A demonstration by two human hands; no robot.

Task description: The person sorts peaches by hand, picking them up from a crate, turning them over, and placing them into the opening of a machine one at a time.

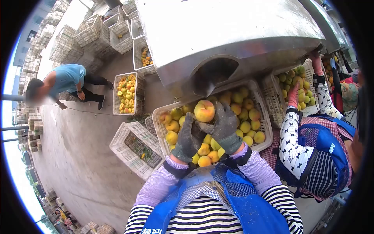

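Observation:
Both my hands wear grey gloves and hover over a white plastic crate [160,134] full of yellow-orange peaches. Between the fingertips of my left hand [187,137] and my right hand [225,125] I hold up one large peach [204,110] with a reddish blush. It sits just above the pile, below the dark round opening [213,73] of a big metal machine [233,31]. Several peaches lie under and around my wrists.
At the right a co-worker in pink gloves [292,96] reaches into a second crate of peaches [271,93]. An empty crate [132,150] lies at the left. Farther off, a person in a blue shirt [67,80] crouches beside another filled crate [126,93]. Stacked crates [89,31] line the yard.

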